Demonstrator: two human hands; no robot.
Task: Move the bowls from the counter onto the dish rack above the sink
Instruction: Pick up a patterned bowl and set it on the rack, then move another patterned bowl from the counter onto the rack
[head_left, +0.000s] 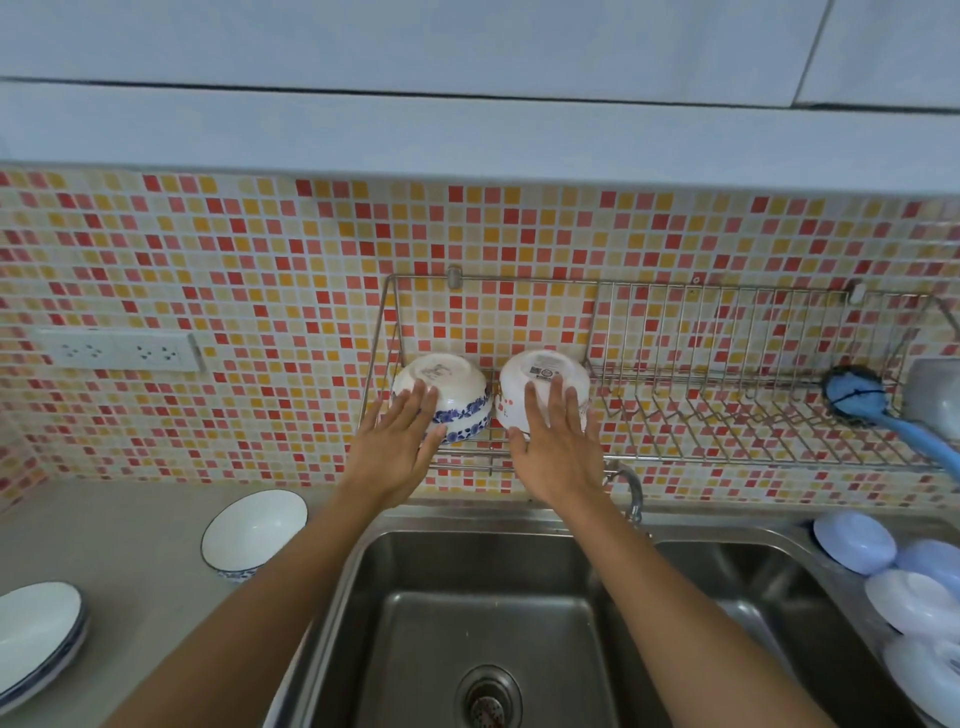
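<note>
Two white bowls sit upside down on the left end of the wire dish rack (727, 415) above the sink. The left bowl (457, 384) has a blue flower band; my left hand (397, 447) lies flat against its near side with fingers spread. My right hand (558, 447) rests the same way on the plain white bowl (540, 371) beside it. Neither hand wraps around its bowl. On the counter at the left stands a white bowl with a blue rim (254, 532), upright, and a stack of white plates (36, 639) near the left edge.
A steel double sink (483, 623) lies right below my arms, with the tap (631, 493) behind it. A blue dish brush (872, 405) lies on the rack's right end. Pale blue and white plastic lids or dishes (914, 597) are piled at the right. A wall socket (119, 351) sits at the left.
</note>
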